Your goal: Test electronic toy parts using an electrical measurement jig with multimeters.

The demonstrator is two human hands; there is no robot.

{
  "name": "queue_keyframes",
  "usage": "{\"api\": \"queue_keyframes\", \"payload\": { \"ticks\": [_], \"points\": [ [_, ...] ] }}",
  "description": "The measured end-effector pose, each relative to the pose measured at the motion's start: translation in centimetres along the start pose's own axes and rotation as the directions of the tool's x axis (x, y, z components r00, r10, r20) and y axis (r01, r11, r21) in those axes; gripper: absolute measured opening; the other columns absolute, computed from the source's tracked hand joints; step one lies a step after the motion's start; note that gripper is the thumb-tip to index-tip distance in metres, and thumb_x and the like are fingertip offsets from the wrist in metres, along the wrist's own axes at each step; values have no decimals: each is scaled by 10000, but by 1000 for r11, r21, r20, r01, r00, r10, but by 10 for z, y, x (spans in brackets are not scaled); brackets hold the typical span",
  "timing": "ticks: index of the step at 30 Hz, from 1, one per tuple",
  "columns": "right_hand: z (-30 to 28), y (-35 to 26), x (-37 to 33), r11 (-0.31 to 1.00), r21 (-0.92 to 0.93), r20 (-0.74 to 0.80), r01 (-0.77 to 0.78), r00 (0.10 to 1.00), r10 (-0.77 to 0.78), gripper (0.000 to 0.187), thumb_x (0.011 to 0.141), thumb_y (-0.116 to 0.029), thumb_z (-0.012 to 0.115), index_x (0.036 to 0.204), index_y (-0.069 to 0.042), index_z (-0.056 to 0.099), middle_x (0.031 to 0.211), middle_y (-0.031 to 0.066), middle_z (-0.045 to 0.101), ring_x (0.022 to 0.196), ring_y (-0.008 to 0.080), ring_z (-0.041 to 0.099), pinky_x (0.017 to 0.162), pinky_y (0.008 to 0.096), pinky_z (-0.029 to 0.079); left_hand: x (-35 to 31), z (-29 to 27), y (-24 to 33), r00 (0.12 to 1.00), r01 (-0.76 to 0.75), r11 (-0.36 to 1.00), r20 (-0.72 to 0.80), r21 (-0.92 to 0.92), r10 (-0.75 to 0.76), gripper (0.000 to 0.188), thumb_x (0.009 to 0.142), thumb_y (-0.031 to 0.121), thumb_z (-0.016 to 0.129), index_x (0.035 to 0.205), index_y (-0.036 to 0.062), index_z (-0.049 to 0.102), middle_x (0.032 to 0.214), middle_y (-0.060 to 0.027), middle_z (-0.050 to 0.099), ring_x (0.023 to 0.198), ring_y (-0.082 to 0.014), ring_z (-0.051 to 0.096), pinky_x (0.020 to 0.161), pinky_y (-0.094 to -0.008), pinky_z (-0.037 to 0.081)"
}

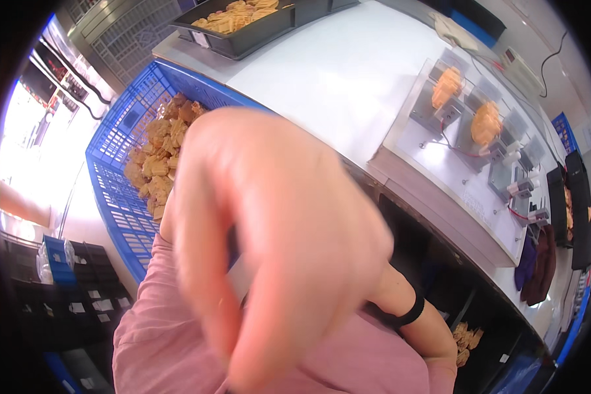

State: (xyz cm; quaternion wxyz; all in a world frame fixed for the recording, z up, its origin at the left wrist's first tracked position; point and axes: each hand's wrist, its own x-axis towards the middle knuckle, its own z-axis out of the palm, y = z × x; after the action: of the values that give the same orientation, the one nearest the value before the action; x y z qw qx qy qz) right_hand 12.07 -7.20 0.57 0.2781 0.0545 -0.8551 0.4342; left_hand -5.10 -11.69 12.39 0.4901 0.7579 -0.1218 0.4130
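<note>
Behind blurred hand (276,249): blue crate (121,197), tan pieces (157,157).

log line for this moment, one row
left hand: raised close to camera, blurred, grip unclear | right hand: not in view | blue crate: tan pieces | fixture plate: two orange parts

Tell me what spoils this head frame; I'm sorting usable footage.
Head view: a hand close to the lens is blurred and blocks the middle; daylight at the left rim is blown out; fisheye bends the white table and blue crate; corners are black.
</note>
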Motion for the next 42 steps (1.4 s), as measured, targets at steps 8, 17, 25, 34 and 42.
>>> {"api": "queue_keyframes", "payload": {
  "ticks": [8, 17, 25, 34, 42],
  "points": [
    [2, 15, -10, 992, -65, -94, 104, 990, -109, 243, 788, -276, 741, 848, -76, 616, 727, 79, 538, 642, 288, 569, 582, 379, 473, -22, -9, 1, 878, 429, 870, 114, 243, -465, 216, 894, 174, 717, 1100, 109, 729, 1043, -11, 674, 814, -161, 555, 724, -304, 371],
    [15, 21, -16, 998, -46, -88, 41, 995, -45, 346, 889, -378, 627, 806, -57, 525, 797, 116, 551, 730, 357, 583, 621, 447, 463, 2, -5, 9, 785, 436, 861, 358, 261, -506, 237, 970, 276, 573, 1070, 73, 644, 1053, -59, 643, 807, -211, 597, 685, -346, 439],
    [34, 38, -18, 982, -188, -71, 9, 997, -23, 258, 887, -321, 575, 855, -81, 664, 797, 129, 654, 746, 334, 641, 649, 433, 516, 45, -14, -2, 578, 607, 788, 622, 105, -528, 271, 921, 260, 619, 1081, 45, 660, 1041, -96, 656, 953, -281, 611, 742, -380, 450],
    [37, 42, -33, 992, -120, -57, 44, 997, -52, 261, 965, -373, 571, 963, -137, 683, 898, 106, 687, 829, 307, 659, 670, 417, 530, 59, -6, -35, 608, 614, 788, 608, 47, -511, 273, 923, 271, 623, 1067, 42, 659, 1035, -104, 653, 946, -287, 612, 749, -383, 456],
    [37, 41, -36, 983, -153, -76, 100, 991, -113, 257, 966, -363, 568, 963, -133, 684, 900, 111, 688, 831, 310, 659, 671, 419, 529, 61, 2, -41, 630, 621, 783, 579, 25, -518, 276, 925, 280, 626, 1055, 39, 658, 1030, -112, 650, 940, -292, 614, 755, -386, 462]
  ]
}}
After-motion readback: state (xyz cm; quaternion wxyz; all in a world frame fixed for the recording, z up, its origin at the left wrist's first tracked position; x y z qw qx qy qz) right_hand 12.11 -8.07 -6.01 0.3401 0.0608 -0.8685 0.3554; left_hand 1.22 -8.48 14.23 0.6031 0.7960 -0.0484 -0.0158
